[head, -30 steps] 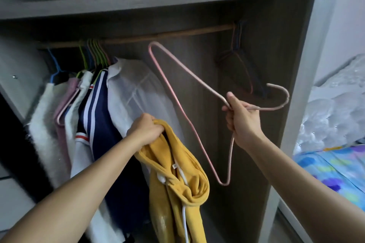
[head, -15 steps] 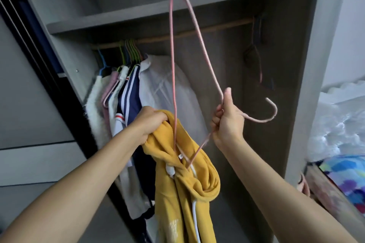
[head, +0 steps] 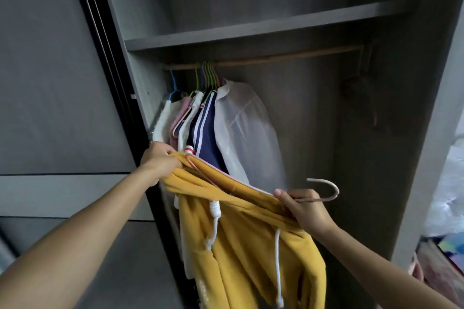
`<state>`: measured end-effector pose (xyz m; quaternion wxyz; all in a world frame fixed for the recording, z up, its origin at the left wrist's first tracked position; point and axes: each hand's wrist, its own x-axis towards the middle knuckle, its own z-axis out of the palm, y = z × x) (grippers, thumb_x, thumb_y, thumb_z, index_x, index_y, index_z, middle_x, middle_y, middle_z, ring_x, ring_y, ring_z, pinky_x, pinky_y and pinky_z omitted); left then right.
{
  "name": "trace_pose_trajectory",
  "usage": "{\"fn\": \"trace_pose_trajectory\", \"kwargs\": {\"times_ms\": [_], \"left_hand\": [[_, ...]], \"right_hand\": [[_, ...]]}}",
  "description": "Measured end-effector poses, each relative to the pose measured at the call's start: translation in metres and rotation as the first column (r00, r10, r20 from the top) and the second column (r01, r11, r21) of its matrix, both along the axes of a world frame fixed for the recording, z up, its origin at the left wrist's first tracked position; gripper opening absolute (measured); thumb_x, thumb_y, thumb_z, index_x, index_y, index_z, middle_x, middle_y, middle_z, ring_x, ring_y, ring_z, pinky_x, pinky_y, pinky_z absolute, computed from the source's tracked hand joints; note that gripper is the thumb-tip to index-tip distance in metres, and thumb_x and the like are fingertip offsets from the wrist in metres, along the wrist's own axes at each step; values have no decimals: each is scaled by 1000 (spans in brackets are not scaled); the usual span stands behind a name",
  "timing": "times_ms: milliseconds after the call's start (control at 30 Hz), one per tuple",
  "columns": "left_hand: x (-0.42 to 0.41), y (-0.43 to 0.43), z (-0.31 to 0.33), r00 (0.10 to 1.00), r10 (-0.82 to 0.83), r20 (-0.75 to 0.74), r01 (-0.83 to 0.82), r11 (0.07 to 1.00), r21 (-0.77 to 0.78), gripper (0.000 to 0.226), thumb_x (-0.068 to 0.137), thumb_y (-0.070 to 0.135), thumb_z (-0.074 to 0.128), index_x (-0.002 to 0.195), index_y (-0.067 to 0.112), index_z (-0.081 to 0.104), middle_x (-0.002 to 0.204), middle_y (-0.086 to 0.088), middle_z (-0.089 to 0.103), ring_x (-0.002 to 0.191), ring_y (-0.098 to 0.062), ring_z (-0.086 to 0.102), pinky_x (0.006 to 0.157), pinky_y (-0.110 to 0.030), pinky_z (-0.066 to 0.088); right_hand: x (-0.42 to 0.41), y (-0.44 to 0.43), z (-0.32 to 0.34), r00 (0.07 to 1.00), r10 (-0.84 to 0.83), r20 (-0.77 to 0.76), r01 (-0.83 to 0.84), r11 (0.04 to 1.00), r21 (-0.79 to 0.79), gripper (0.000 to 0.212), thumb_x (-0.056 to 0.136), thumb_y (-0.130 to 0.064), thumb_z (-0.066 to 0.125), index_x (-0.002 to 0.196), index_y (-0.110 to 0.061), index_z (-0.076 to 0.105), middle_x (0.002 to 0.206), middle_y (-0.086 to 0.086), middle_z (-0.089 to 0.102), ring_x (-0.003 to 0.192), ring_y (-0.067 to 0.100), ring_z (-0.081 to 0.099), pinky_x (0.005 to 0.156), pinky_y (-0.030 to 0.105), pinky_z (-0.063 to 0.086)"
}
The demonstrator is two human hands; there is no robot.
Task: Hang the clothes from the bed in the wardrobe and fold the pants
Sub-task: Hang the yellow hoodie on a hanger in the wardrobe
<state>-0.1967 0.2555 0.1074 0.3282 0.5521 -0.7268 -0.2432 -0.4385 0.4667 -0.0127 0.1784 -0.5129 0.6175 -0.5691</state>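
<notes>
Head view, white shirt (head: 241, 128) behind yellow hoodie (head: 251, 233), pink hanger (head: 316, 199), rail (head: 276, 57) above

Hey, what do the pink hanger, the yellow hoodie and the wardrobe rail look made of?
The thin pink hanger: likely plastic-coated wire, matte; slim, evenly bent rod. The yellow hoodie: soft fleece-like knit, matte; thick drooping folds, white cords. The wardrobe rail: probably wood, unpolished; tan, dull surface, though too dim to be sure.

Pink hanger (head: 316, 199), upright under the rail (head: 276, 56) 0.5 s ago, now tipped near level, far arm inside yellow hoodie (head: 251, 246) collar. Left hand (head: 160, 160) pulled collar toward the rail's left end; hoodie spread open.
</notes>
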Motion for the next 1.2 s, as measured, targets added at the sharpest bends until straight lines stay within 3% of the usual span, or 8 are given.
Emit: {"fn": "trace_pose_trajectory", "kwargs": {"times_ms": [200, 333, 500, 600, 833, 967, 1067, 1200], "left_hand": [[0, -3, 0, 990, -2, -143, 7, 999, 34, 18, 57, 5, 61, 68, 16, 71, 68, -6, 68, 78, -29, 69, 64, -29, 53], [-25, 27, 16, 977, -153, 148, 188, 946, -263, 22, 64, 6, 59, 71, 25, 67, 77, 4, 68, 78, -22, 64, 69, -32, 54], [-40, 43, 15, 862, -433, 263, 494, 833, -248, 26, 64, 13, 66, 85, 26, 70, 80, 7, 71, 85, -19, 66, 77, -37, 55], [-38, 44, 3, 685, -728, 28, 728, 685, 6, 48, 72, 21, 83, 116, 26, 64, 109, -3, 70, 102, -11, 64, 90, -22, 49], [-12, 0, -44, 808, -545, -224, 566, 823, 38, 120, 40, 66, 84, 145, 32, 36, 129, 3, 51, 116, -12, 52, 98, -27, 45], [-2, -13, -57, 749, -586, -309, 653, 734, 190, 71, 63, 2, 87, 126, 8, 56, 99, -11, 71, 96, -29, 67, 73, -29, 58], [12, -21, -58, 768, -610, -195, 636, 763, 116, 24, 71, -4, 80, 90, 7, 69, 76, 0, 73, 81, -24, 68, 62, -17, 53], [15, -42, -23, 820, -566, -87, 544, 817, -191, 26, 72, -7, 77, 79, 16, 70, 75, 3, 70, 73, -10, 65, 68, -14, 49]], "right_hand": [[2, -5, 11, 990, 80, -112, -48, 964, 261, 46, 90, -49, 60, 65, -11, 66, 61, 4, 61, 56, 15, 58, 55, 24, 49], [14, -19, 3, 942, 52, -331, 127, 858, 498, 34, 90, -51, 60, 81, -20, 68, 79, 0, 67, 73, 12, 66, 64, 21, 55], [17, -28, 46, 990, -70, -121, 95, 972, 217, 43, 86, -38, 72, 59, -5, 65, 46, -8, 53, 45, 5, 45, 48, 22, 38], [15, -23, 75, 998, -34, -54, 43, 986, 163, 41, 90, -31, 69, 67, 3, 66, 46, -8, 51, 43, 2, 43, 48, 18, 36], [6, 0, 96, 996, 64, 68, -78, 970, 231, 48, 88, -44, 63, 80, 3, 68, 58, 8, 46, 47, 11, 38, 44, 20, 32], [3, 7, 102, 996, 71, 46, -80, 971, 226, 39, 90, -38, 64, 66, -8, 63, 50, 0, 45, 43, 10, 36, 42, 19, 31], [-7, 20, 113, 998, 21, -53, -8, 973, 229, 37, 91, -35, 65, 64, -9, 63, 48, -3, 45, 46, 10, 38, 44, 21, 32], [-11, 19, 125, 985, 10, -174, 64, 909, 412, 41, 92, -43, 61, 69, -10, 64, 54, 0, 47, 52, 13, 41, 49, 24, 35]]}}
